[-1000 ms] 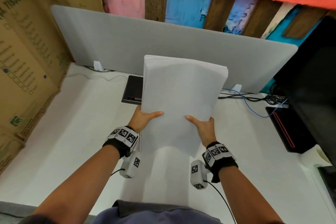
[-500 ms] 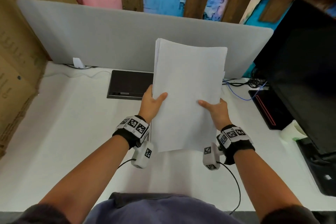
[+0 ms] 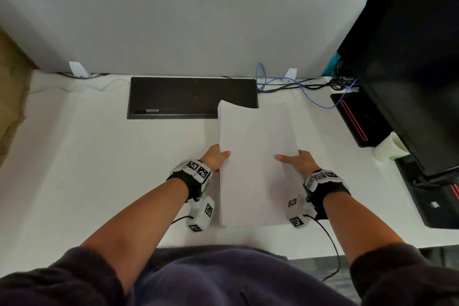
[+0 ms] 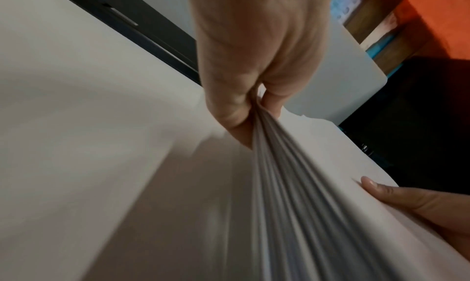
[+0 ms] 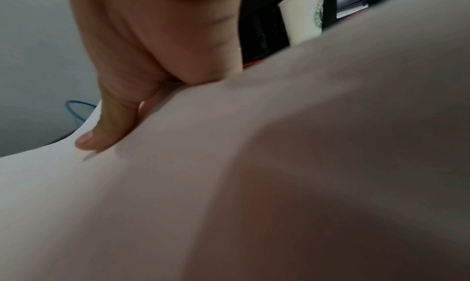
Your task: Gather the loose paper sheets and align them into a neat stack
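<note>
White desk [image 3: 99,169], both hands gripping paper stack [image 3: 255,156], left wrist view shows fanned edges, apparently loose.

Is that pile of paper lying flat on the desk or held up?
Held up, tilted. The paper stack is gripped by the left hand and right hand; its left edge fans above the desk.

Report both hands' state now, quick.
Left hand: closed, pinching the left edge of the paper stack.
Right hand: closed, gripping the stack's right edge, thumb on top.
</note>
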`<state>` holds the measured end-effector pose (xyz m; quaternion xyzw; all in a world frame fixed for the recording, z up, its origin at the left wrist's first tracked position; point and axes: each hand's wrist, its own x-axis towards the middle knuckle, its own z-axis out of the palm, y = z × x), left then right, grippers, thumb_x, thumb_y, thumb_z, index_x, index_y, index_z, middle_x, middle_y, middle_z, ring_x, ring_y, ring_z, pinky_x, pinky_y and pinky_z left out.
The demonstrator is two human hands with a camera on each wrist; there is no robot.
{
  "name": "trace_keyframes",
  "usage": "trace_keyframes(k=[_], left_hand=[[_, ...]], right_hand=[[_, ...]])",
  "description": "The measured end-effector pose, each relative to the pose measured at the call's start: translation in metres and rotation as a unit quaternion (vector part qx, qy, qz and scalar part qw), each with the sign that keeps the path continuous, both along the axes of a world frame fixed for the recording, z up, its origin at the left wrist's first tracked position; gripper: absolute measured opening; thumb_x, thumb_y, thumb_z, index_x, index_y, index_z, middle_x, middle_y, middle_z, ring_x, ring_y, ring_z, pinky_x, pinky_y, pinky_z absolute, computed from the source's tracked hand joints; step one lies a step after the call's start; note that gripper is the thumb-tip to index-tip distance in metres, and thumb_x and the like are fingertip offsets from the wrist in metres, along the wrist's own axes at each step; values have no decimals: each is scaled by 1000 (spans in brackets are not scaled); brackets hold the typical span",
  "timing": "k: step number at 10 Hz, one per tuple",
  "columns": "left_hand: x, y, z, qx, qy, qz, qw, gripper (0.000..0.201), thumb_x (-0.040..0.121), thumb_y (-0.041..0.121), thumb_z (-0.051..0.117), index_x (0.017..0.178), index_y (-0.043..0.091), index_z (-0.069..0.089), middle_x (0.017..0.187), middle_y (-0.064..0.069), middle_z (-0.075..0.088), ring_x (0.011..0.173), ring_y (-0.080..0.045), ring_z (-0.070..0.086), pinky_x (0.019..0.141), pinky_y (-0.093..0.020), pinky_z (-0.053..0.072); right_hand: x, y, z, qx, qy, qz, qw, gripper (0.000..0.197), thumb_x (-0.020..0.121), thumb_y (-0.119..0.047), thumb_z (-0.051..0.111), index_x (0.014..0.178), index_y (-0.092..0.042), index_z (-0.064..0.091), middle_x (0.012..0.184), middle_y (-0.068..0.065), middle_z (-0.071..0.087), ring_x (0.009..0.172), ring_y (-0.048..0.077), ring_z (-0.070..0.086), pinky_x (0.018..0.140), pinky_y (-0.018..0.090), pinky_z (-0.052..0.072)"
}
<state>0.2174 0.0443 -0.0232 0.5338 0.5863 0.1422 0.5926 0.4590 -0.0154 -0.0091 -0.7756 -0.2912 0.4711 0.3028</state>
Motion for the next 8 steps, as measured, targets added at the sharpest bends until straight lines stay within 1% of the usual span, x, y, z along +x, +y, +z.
trace_keyframes(k=[1, 2, 3, 4, 5, 6, 7, 8], left_hand=[[4, -3, -21, -36, 76, -56, 995, 36, 95, 23, 48, 119, -4, 51, 125, -21, 56, 112, -34, 56, 98, -42, 46], [9, -6, -28, -40, 86, -62, 994, 36, 93, 19, 52, 118, -7, 53, 116, -21, 59, 105, -33, 58, 81, -36, 50], [16, -1, -31, -17, 81, -55, 995, 28, 88, 15, 60, 105, -7, 60, 110, -21, 62, 101, -31, 60, 81, -37, 50], [22, 4, -25, -8, 131, -91, 987, 19, 78, 22, 65, 66, 13, 54, 84, -9, 61, 88, -22, 58, 65, -22, 47], [24, 9, -21, 1, 156, -114, 981, 29, 82, 16, 65, 60, 17, 46, 80, -4, 57, 83, -17, 54, 48, -10, 35], [25, 10, -22, 6, 180, -129, 975, 31, 82, 16, 67, 60, 15, 45, 67, 1, 50, 83, -18, 54, 52, -14, 37], [26, 22, -12, -1, 107, -58, 993, 21, 84, 18, 67, 70, 9, 53, 77, -8, 57, 91, -28, 59, 68, -30, 48], [15, 40, 7, 7, 57, 0, 998, 59, 87, 28, 63, 134, 1, 39, 131, -18, 49, 125, -31, 46, 101, -37, 41]], right_hand=[[-2, -12, -4, -36, -3, -3, 999, 67, 56, -31, 88, 111, -1, 64, 109, 17, 67, 103, 34, 62, 92, 45, 50], [4, -14, -8, -56, -31, -3, 998, 57, 66, -23, 84, 113, 2, 62, 113, 18, 64, 107, 34, 60, 90, 39, 49], [17, -8, -13, -67, -61, -8, 996, 60, 66, -27, 84, 112, 3, 62, 113, 18, 65, 107, 33, 60, 90, 38, 49], [27, -5, -14, -82, -93, -6, 992, 67, 62, -34, 85, 113, 3, 61, 113, 17, 65, 106, 33, 61, 93, 42, 50], [33, 1, -20, -89, -123, 17, 988, 73, 62, -38, 84, 116, 3, 58, 116, 18, 63, 107, 33, 60, 93, 42, 49], [25, 1, -11, -114, -166, 49, 978, 75, 69, -39, 80, 122, 4, 50, 122, 19, 58, 113, 34, 55, 92, 38, 47], [21, 9, -5, -152, -212, 82, 962, 92, 69, -42, 79, 135, 2, 30, 137, 20, 40, 127, 37, 40, 103, 42, 38], [18, 18, 20, -170, -272, 97, 942, 108, 70, -53, 74, 144, -4, 13, 147, 20, 19, 136, 40, 22, 109, 48, 26]])
